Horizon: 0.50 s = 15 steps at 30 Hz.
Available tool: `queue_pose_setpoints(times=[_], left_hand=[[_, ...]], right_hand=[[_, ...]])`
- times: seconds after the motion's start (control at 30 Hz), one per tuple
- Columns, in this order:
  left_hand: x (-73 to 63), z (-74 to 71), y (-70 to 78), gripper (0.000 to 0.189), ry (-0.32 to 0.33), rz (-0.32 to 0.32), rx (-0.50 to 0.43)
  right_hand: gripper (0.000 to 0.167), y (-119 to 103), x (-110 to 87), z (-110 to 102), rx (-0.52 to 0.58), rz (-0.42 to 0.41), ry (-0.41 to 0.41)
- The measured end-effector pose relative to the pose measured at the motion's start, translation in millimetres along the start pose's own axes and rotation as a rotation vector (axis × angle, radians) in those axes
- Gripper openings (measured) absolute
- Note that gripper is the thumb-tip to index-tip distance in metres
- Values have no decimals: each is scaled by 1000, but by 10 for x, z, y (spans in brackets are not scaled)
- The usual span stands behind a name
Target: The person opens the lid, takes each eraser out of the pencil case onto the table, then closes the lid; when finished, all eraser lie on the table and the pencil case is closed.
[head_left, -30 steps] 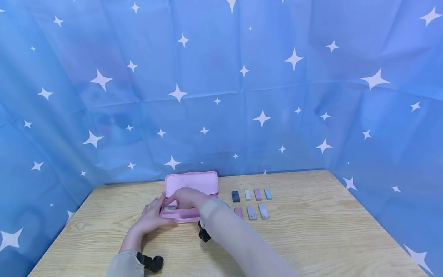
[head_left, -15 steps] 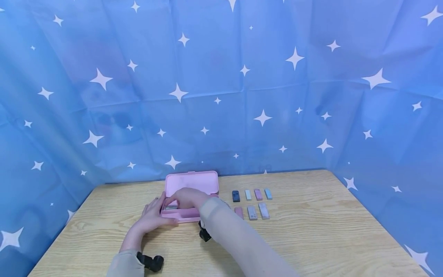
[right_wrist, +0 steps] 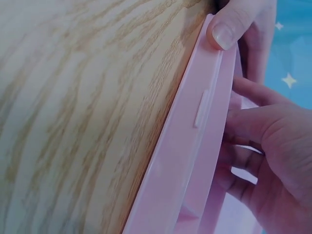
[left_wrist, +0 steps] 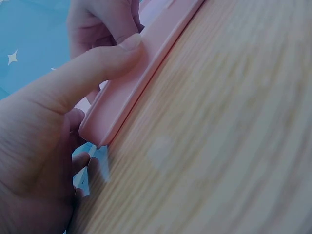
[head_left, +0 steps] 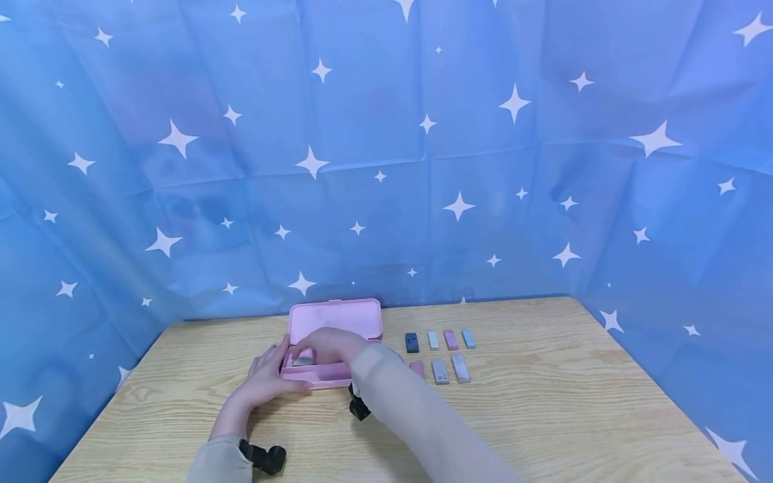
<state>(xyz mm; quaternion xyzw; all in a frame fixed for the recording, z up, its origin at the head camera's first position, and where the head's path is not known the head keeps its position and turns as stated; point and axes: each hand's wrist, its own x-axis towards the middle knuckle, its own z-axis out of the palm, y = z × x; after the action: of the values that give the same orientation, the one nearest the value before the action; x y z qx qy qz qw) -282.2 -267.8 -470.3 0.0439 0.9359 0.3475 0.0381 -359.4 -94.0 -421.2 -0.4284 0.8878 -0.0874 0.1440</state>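
In the head view an open pink pencil case sits on the table, its lid folded back. My left hand grips its left end, thumb along the front wall and the other fingers round the side. Inside the left part of the case, my right hand reaches down with bent fingers at a small whitish block, which it appears to pinch. In the right wrist view the case's front wall hides the right hand's fingertips.
Right of the case, small blocks lie in two rows: a dark one, a white one, a purple one and a blue one behind, pink and grey ones in front. A blue star-printed curtain stands behind.
Inside the case, my right fingertips and the whitish block have shifted slightly to the right. My left hand keeps its place on the case.
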Motion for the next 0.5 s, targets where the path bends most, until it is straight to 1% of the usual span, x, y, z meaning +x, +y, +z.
queue_pose_setpoints(times=[0.13,0.27,0.4,0.5], left_hand=[[6,8,14,127,-3,-5,-10],[6,5,24,126,-1,5,-11],[-6,1,20,126,3,13,-5],[-18,-2,17,127,1,13,-1]], right_hand=[[51,42,-86,-39,-13,-34,32],[41,83,-206,-116,36,-58,65],[39,127,-297,-221,54,-86,87],[42,165,-345,-284,35,-108,88]])
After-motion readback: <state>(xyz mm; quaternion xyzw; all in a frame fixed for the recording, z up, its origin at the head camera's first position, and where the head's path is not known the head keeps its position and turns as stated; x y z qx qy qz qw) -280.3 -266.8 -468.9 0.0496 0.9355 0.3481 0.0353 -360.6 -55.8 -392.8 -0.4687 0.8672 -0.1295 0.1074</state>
